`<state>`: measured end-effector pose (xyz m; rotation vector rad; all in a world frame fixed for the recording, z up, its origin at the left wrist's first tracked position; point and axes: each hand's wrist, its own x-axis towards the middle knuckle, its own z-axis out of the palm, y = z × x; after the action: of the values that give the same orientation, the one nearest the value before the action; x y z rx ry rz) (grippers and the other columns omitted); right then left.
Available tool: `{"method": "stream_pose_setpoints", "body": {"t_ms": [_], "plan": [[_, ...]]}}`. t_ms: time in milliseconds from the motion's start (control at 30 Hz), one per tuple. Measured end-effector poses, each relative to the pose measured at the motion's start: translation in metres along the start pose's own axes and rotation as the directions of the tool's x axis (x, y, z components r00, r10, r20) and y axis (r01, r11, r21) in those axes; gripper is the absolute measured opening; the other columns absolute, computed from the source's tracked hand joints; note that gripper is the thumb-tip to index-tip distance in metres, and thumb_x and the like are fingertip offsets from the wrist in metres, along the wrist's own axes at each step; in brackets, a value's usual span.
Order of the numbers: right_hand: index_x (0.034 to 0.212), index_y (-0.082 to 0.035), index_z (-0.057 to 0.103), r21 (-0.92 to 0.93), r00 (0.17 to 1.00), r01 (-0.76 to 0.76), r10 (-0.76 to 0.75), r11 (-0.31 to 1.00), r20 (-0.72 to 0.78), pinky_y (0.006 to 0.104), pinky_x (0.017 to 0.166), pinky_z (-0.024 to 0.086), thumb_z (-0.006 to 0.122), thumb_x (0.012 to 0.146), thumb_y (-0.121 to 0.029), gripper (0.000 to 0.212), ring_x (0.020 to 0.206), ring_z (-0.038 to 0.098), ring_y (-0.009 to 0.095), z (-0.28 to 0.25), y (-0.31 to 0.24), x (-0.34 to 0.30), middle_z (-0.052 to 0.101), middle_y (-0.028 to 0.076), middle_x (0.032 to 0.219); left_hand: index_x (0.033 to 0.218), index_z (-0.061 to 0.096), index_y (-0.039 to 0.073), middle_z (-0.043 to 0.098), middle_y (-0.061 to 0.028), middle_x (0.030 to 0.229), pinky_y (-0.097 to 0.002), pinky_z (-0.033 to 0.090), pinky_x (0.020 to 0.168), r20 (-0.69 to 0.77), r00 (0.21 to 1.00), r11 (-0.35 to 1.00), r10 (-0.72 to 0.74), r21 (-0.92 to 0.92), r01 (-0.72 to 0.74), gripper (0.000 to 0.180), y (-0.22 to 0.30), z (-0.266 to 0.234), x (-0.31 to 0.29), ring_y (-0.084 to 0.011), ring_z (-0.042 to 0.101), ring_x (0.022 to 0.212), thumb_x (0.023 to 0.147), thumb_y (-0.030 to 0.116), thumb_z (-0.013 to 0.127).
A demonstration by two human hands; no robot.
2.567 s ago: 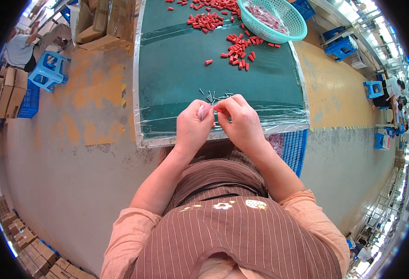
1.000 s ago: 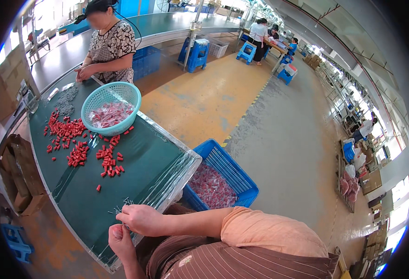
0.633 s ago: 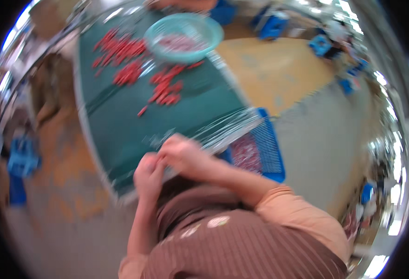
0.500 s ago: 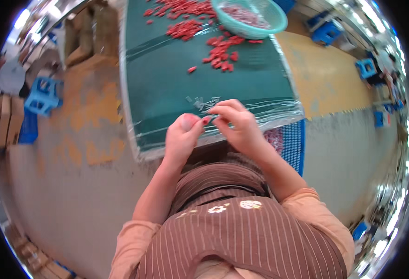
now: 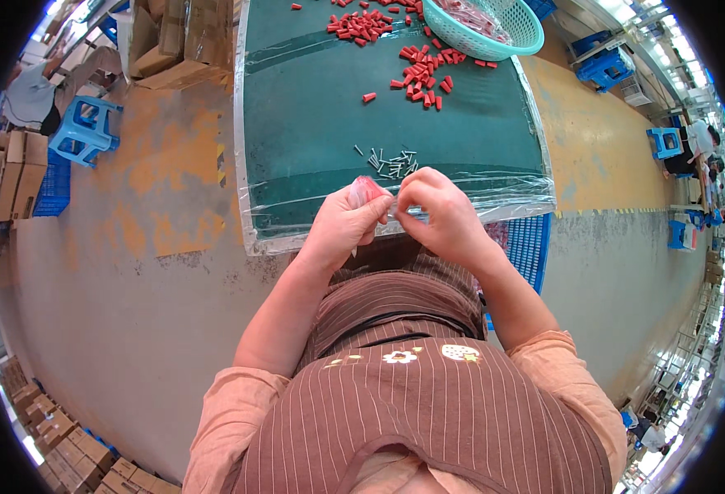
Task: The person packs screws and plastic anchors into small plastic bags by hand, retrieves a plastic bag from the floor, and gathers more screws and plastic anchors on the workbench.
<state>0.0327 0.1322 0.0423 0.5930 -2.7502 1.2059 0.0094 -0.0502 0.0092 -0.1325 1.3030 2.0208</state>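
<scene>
A: What is the left hand (image 5: 342, 226) doing?

B: It is pinching a small clear bag (image 5: 364, 192) with something red showing inside. The bag is sitting up at the hand, near the close edge of the green table (image 5: 321, 123).

A: Is the right hand (image 5: 446, 222) holding anything?

B: Its thumb and finger are bending close together, just beside the left fingertips. I am looking hard, but I cannot tell if a tiny thing is sitting between them.

A: What is lying near the hands?

B: Little gray screws (image 5: 392, 165) are lying loose just past them. Farther off, lots of red plugs (image 5: 419, 76) are lying about, and a blue-green basket (image 5: 471, 43) is standing beside them.
</scene>
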Motion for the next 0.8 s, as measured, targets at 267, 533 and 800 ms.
{"method": "stream_pose_setpoints", "body": {"t_ms": [267, 533, 800], "plan": [[0.085, -0.002, 0.060, 0.501, 0.950, -0.290, 0.310, 0.816, 0.044, 0.0240, 0.062, 0.043, 0.065, 0.076, -0.004, 0.010, 0.071, 0.053, 0.011, 0.009, 0.013, -0.007, 0.053, 0.003, 0.083, 0.094, 0.064, 0.004, 0.053, 0.0052, 0.073, -0.0164, 0.032, 0.049, -0.018, 0.977, 0.919, 0.212, 0.343, -0.193, 0.011, -0.005, 0.009, 0.001, -0.0004, 0.040, 0.058, 0.086, 0.010, 0.065], [0.086, 0.000, 0.059, 0.769, 0.930, -0.296, 0.355, 0.567, 0.096, 0.0208, 0.069, 0.045, 0.063, 0.078, 0.001, 0.009, 0.079, 0.058, 0.009, 0.003, 0.009, -0.008, 0.057, 0.004, 0.089, 0.084, 0.063, 0.004, 0.056, 0.0059, 0.075, -0.0167, 0.037, 0.057, -0.049, 0.913, 0.808, 0.405, 0.487, -0.333, 0.003, -0.001, 0.015, -0.003, -0.0012, 0.044, 0.066, 0.084, 0.007, 0.065], [0.091, -0.001, 0.061, 0.625, 0.967, -0.184, 0.255, 0.759, -0.025, 0.0247, 0.073, 0.047, 0.065, 0.078, 0.002, 0.014, 0.088, 0.057, 0.010, -0.010, 0.006, -0.008, 0.058, 0.005, 0.095, 0.087, 0.063, 0.004, 0.055, 0.0067, 0.073, -0.0158, 0.034, 0.053, -0.053, 0.936, 0.891, 0.348, 0.331, -0.312, 0.002, 0.002, 0.017, -0.007, -0.0004, 0.042, 0.063, 0.086, 0.006, 0.064]]}}
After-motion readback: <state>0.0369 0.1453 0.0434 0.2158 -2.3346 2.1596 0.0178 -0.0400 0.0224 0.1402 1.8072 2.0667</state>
